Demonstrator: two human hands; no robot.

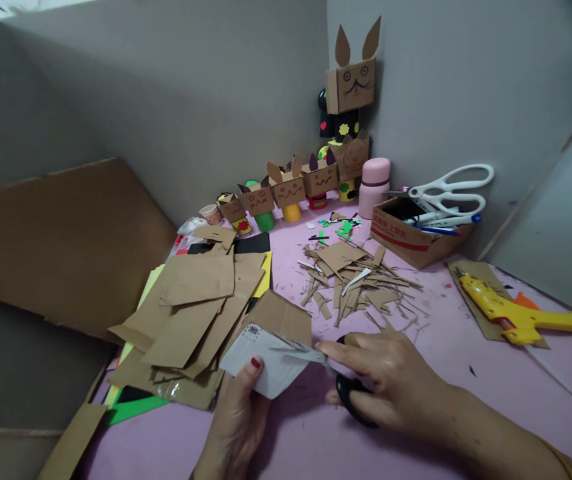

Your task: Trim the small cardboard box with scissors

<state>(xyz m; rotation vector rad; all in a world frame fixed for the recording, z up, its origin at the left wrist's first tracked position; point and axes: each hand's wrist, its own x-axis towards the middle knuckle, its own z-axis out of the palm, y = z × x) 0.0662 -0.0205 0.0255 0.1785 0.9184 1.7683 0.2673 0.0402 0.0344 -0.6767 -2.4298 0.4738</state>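
My left hand [239, 417] pinches a piece of cardboard [271, 343], brown on one side and white with print on the other, holding it tilted above the pink table [436, 353]. My right hand [383, 383] is closed around black-handled scissors [351, 397]. Their blades reach left into the white face of the cardboard. A stack of cut brown cardboard sheets [191, 317] lies just left of my left hand. A heap of thin cardboard offcuts [356, 283] lies beyond my right hand.
A yellow glue gun [521, 313] rests on cardboard at the right. A small box [406, 237] holds white scissors [453, 190] and pens. Cardboard animal figures [291, 190] line the back, with a pink bottle [375, 187]. A large cardboard sheet [61, 240] leans at the left wall.
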